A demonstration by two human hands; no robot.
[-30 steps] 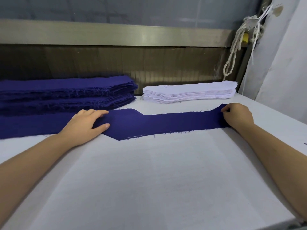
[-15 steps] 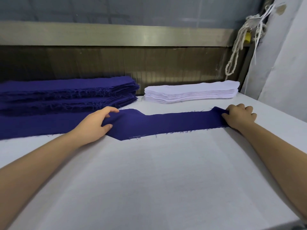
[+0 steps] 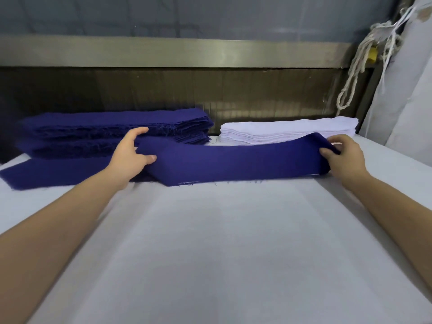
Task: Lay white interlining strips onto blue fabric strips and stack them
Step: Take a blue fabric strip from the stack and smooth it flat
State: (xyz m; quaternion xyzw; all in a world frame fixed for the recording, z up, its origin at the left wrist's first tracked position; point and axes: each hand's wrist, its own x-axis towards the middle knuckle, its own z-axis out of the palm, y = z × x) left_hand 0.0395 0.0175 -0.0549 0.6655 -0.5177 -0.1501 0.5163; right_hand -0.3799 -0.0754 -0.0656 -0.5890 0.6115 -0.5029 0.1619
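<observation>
- Two hands hold one blue strip (image 3: 233, 164) by its ends. The left hand (image 3: 131, 157) grips the left end, with the thumb on the near face and the fingers curled over the top edge. The right hand (image 3: 343, 157) pinches the right end, its fingers curled round the edge.
- That strip stretches between the hands at the far part of the table (image 3: 222, 242), in front of both stacks. Its upper edge is raised and its lower edge touches the white cover.
- It is deep blue, long and narrow, with a slanted corner at the lower left and loose threads along the lower edge.
- On the table at the far left is a tall stack of blue strips (image 3: 93, 127). Just beside it, to the right, is a lower stack of white strips (image 3: 287, 130).
- Another blue piece (image 3: 58, 171) lies flat at the left, reaching the left hand.
</observation>
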